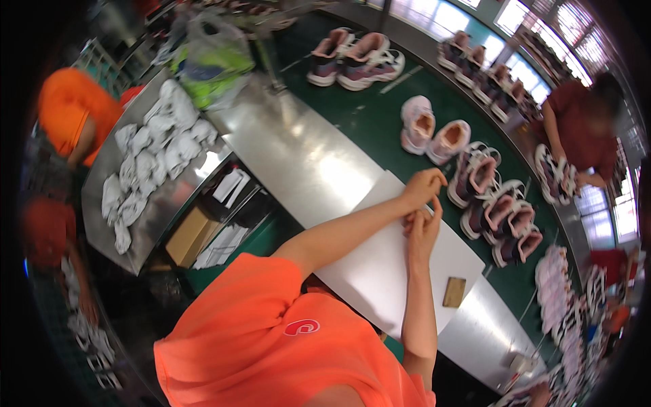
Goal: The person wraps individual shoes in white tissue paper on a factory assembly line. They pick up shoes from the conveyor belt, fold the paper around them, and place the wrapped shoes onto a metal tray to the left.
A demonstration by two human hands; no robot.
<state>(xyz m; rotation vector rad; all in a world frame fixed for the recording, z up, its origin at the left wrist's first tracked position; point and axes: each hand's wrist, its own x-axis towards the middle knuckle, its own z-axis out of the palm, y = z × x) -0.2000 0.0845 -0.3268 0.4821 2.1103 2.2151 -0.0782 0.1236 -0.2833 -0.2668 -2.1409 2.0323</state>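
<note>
Over a white board (376, 264) on the metal bench, my left hand (423, 188) and my right hand (423, 228) come close together. My right index finger is stretched out towards the bent fingers of my left hand. The other right fingers are curled, and no object shows in either hand. Just beyond my hands, on a green conveyor belt (351, 114), stands a pair of pale pink sneakers (432, 127). Dark sneakers with pink linings and white laces (501, 208) stand to their right. A small brown block (454, 292) lies on the board near my right forearm.
At left, a metal tray (168, 213) holds several white crumpled bundles (152, 147). A plastic bag (213, 61) with bright green contents sits behind it. More dark sneakers (356, 58) stand farther up the belt. A person across the belt handles a sneaker (554, 175); others are at left.
</note>
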